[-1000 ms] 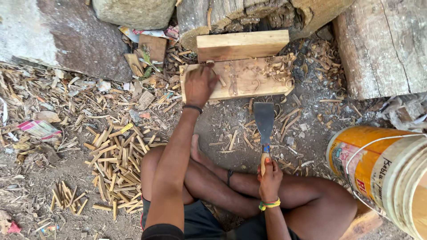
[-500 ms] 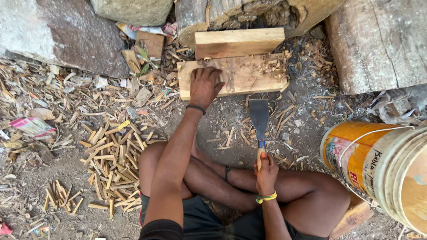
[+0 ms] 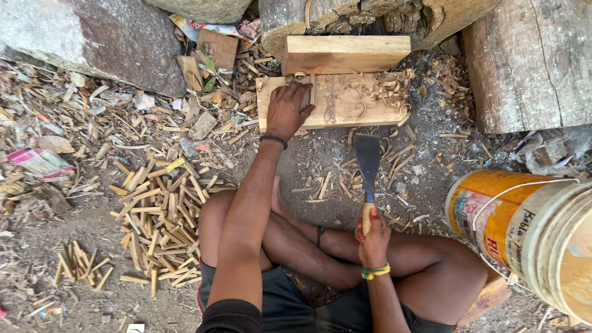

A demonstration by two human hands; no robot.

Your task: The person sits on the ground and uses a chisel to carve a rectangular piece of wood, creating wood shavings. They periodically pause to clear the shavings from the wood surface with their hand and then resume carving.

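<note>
wood chips and split sticks cover the ground around a person sitting cross-legged on the dirt. the left hand (image 3: 287, 111) lies flat and open on a wooden chopping board (image 3: 351, 105), pressing on what looks like a small piece of wood at the board's left part; i cannot tell whether the fingers pinch it or only steady it. the right hand (image 3: 373, 237) is closed around the wooden handle of a broad-bladed cleaver (image 3: 368, 161), which hangs blade-forward over the ground just short of the board's near edge, not touching the board.

a thicker timber block (image 3: 345, 53) lies just behind the board, touching or nearly touching it, with a rough log (image 3: 531, 61) to the right and a large grey stone (image 3: 92, 37) to the left. curled shavings lie on the board's right half and on the dirt in front of it. a yellow plastic bucket (image 3: 493, 213) lies tilted on its side by the person's right knee.

judging by how things lie, much of the splitting looks done: a heap of cut sticks (image 3: 160, 213) lies beside the left knee and a smaller bundle of sticks (image 3: 77, 264) is set well apart further left. the piece under the left hand appears not yet split, and the timber block behind the board seems whole, so more stock probably remains.
</note>
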